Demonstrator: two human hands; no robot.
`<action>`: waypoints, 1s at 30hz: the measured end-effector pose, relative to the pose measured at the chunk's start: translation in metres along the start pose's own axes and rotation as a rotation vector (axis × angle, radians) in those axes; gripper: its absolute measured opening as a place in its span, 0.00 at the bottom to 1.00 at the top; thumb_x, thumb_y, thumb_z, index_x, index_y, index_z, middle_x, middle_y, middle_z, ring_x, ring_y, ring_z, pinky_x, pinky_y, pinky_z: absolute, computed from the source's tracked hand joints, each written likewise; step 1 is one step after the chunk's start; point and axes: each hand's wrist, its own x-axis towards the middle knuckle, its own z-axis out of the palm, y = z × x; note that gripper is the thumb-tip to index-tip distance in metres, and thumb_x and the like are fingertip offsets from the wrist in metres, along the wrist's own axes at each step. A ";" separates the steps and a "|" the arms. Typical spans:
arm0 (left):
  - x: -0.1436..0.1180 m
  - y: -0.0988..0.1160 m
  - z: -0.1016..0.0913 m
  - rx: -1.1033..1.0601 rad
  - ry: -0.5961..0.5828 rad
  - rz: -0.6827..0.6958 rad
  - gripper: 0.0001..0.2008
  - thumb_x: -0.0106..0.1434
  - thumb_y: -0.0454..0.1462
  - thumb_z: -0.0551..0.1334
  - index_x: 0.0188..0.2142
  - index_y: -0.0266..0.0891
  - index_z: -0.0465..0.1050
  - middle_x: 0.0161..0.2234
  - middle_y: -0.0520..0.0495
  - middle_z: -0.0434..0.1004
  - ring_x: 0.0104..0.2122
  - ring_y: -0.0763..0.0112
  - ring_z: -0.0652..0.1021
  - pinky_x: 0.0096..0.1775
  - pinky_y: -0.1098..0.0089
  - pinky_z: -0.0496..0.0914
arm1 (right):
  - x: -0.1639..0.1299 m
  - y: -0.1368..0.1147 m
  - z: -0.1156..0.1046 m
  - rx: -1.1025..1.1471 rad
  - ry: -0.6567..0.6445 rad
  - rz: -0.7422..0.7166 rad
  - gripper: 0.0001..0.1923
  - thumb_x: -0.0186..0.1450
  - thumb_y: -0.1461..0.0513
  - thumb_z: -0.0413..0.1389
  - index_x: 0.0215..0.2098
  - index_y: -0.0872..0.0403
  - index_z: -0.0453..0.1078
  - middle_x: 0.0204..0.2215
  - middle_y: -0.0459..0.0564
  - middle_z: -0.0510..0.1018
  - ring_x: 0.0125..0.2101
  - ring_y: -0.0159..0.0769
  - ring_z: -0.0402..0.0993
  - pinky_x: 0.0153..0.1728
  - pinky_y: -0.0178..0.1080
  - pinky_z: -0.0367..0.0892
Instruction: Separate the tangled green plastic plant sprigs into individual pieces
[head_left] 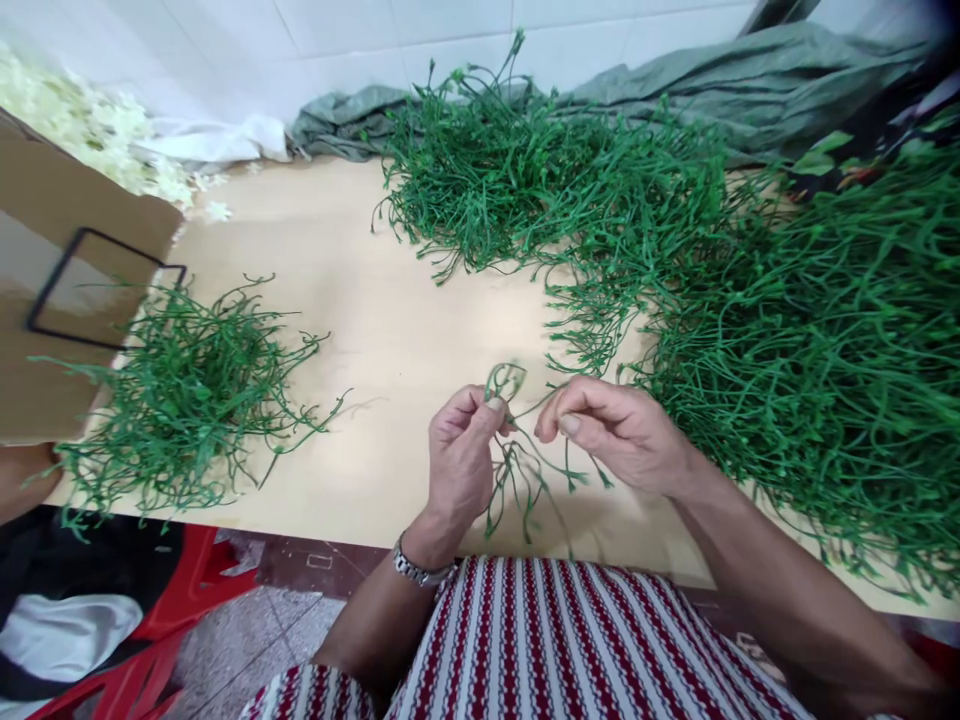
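Evidently pinched thin-stemmed green plastic-looking sprig (pixel 516 458) in left hand (pixel 463 455); curled right hand (pixel 621 432) beside sprig, could not tell whether gripping; called for steady pinch, untangled stems.

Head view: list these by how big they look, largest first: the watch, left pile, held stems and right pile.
1. Right pile, merging into the greenery behind
2. Left pile
3. Held stems
4. Watch
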 end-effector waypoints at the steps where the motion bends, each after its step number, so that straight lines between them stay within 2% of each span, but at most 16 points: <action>1: 0.000 -0.001 -0.002 0.027 -0.002 0.007 0.09 0.54 0.34 0.61 0.20 0.36 0.64 0.19 0.53 0.64 0.21 0.78 0.66 0.28 0.74 0.61 | 0.001 0.000 -0.005 -0.017 0.003 0.003 0.07 0.65 0.63 0.48 0.32 0.56 0.65 0.31 0.49 0.71 0.29 0.29 0.69 0.30 0.33 0.64; 3: -0.001 -0.004 -0.006 0.088 0.009 0.028 0.09 0.54 0.34 0.61 0.20 0.36 0.65 0.19 0.54 0.64 0.22 0.78 0.65 0.27 0.74 0.60 | 0.001 -0.001 -0.013 -0.020 0.035 0.019 0.06 0.65 0.62 0.47 0.34 0.55 0.64 0.33 0.49 0.70 0.26 0.27 0.68 0.28 0.32 0.65; 7: -0.004 -0.010 -0.011 0.257 0.031 0.094 0.10 0.56 0.35 0.61 0.20 0.36 0.65 0.18 0.54 0.61 0.21 0.78 0.63 0.25 0.74 0.58 | -0.002 -0.006 -0.015 -0.017 0.359 0.068 0.04 0.66 0.61 0.46 0.36 0.53 0.60 0.27 0.44 0.66 0.18 0.23 0.60 0.17 0.30 0.58; 9: -0.006 -0.011 -0.010 0.342 0.040 0.126 0.11 0.56 0.35 0.61 0.19 0.36 0.64 0.18 0.54 0.59 0.21 0.78 0.61 0.24 0.74 0.56 | -0.002 -0.009 -0.009 -0.144 0.401 0.075 0.06 0.66 0.60 0.46 0.38 0.52 0.61 0.25 0.44 0.65 0.18 0.25 0.59 0.18 0.30 0.56; 12: -0.008 -0.013 -0.007 0.365 0.018 0.154 0.12 0.56 0.35 0.61 0.18 0.36 0.64 0.19 0.54 0.57 0.22 0.77 0.61 0.25 0.73 0.57 | 0.005 -0.007 0.005 -0.394 0.231 0.068 0.10 0.64 0.58 0.50 0.42 0.53 0.62 0.27 0.47 0.68 0.24 0.29 0.63 0.23 0.32 0.59; 14: -0.009 -0.015 -0.006 0.300 0.000 0.158 0.10 0.55 0.34 0.62 0.20 0.37 0.66 0.20 0.54 0.58 0.24 0.77 0.62 0.27 0.73 0.58 | 0.010 -0.001 0.014 -0.478 0.118 0.029 0.08 0.63 0.59 0.51 0.39 0.54 0.63 0.29 0.48 0.69 0.28 0.31 0.65 0.28 0.33 0.60; 16: -0.009 -0.016 -0.006 0.232 0.004 0.170 0.07 0.55 0.33 0.62 0.21 0.38 0.69 0.22 0.53 0.61 0.25 0.76 0.64 0.28 0.73 0.60 | 0.013 0.007 0.021 -0.482 0.090 0.007 0.06 0.64 0.61 0.49 0.33 0.55 0.63 0.27 0.46 0.69 0.28 0.30 0.64 0.29 0.33 0.59; 20: -0.009 -0.014 -0.004 0.113 0.026 0.189 0.04 0.53 0.33 0.63 0.23 0.39 0.73 0.25 0.51 0.67 0.29 0.75 0.67 0.32 0.73 0.63 | 0.012 0.015 0.026 -0.375 0.049 0.045 0.12 0.65 0.60 0.46 0.25 0.55 0.59 0.20 0.41 0.61 0.21 0.26 0.57 0.22 0.30 0.53; 24: -0.008 -0.008 -0.002 -0.130 -0.022 -0.041 0.04 0.51 0.36 0.65 0.23 0.39 0.73 0.26 0.50 0.70 0.32 0.71 0.70 0.35 0.70 0.66 | 0.009 0.015 0.026 -0.202 -0.031 0.049 0.14 0.66 0.60 0.43 0.24 0.56 0.58 0.19 0.41 0.58 0.20 0.25 0.54 0.21 0.30 0.52; 27: -0.007 -0.004 -0.003 -0.245 -0.081 -0.189 0.06 0.49 0.36 0.65 0.20 0.37 0.69 0.22 0.50 0.66 0.25 0.75 0.67 0.27 0.74 0.63 | 0.010 0.015 0.026 -0.019 -0.071 0.018 0.14 0.66 0.60 0.43 0.23 0.56 0.58 0.19 0.41 0.59 0.20 0.24 0.55 0.22 0.30 0.54; 30: -0.008 -0.001 -0.003 -0.258 -0.124 -0.248 0.09 0.48 0.36 0.64 0.17 0.37 0.65 0.18 0.52 0.61 0.19 0.77 0.60 0.22 0.74 0.58 | 0.010 0.014 0.028 0.062 -0.125 -0.016 0.14 0.66 0.59 0.43 0.24 0.56 0.59 0.19 0.41 0.59 0.19 0.24 0.55 0.22 0.30 0.55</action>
